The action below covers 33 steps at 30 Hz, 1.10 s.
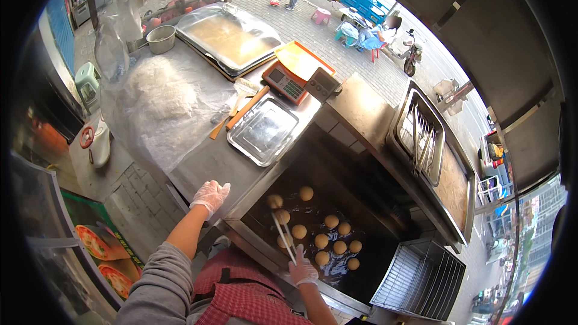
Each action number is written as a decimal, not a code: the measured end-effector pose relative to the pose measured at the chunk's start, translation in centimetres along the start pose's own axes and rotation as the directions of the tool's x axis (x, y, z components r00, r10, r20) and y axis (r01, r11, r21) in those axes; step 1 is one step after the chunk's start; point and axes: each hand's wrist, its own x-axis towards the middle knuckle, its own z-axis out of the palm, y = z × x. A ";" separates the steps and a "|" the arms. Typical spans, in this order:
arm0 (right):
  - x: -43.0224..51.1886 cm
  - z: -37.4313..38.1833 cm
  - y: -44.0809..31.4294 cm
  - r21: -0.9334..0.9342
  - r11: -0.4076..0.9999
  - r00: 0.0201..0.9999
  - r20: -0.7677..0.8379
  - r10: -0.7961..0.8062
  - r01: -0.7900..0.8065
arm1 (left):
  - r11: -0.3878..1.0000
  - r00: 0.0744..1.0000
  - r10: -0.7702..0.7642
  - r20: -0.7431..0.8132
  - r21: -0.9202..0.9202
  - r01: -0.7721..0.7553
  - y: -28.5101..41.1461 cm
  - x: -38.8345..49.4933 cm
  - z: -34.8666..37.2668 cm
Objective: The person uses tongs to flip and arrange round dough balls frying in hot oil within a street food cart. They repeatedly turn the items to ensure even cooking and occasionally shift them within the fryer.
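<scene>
My right hand (303, 271), in a clear plastic glove, grips long metal tongs (283, 237). They reach over a fryer vat (271, 259) of dark oil, with their far ends close to a browned dough ball (274, 201) at the left side. Several more round golden balls (339, 247) float apart from one another in the oil. My left hand (210, 199), gloved too, is loosely curled with nothing visible in it. It is at the front edge of the metal worktop (198, 162), left of the vat.
Plastic sheeting covers a pale floury mound (158, 85) on the worktop. Beside it are a wooden rolling pin (247, 107), a steel tray (263, 131) and an orange scale (289, 76). A wire basket (402, 280) adjoins the vat's right end. A tray of metal utensils (417, 135) stands beyond the vat.
</scene>
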 end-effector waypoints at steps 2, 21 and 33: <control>0.1 0.0 1.4 0.050 0.985 0.986 0.009 0.167 -0.167 | 1.000 0.999 0.017 -0.030 0.014 -0.017 0.1 -0.2 -0.1; -6.4 -2.3 10.3 -0.070 0.991 0.988 0.099 0.120 -0.113 | 0.999 0.990 0.038 -0.138 -0.011 -0.040 -0.3 0.3 1.0; -6.5 -3.6 12.2 -0.070 0.997 0.988 0.150 -0.017 0.028 | 1.000 0.999 -0.012 -0.044 0.003 0.013 0.5 -0.3 0.0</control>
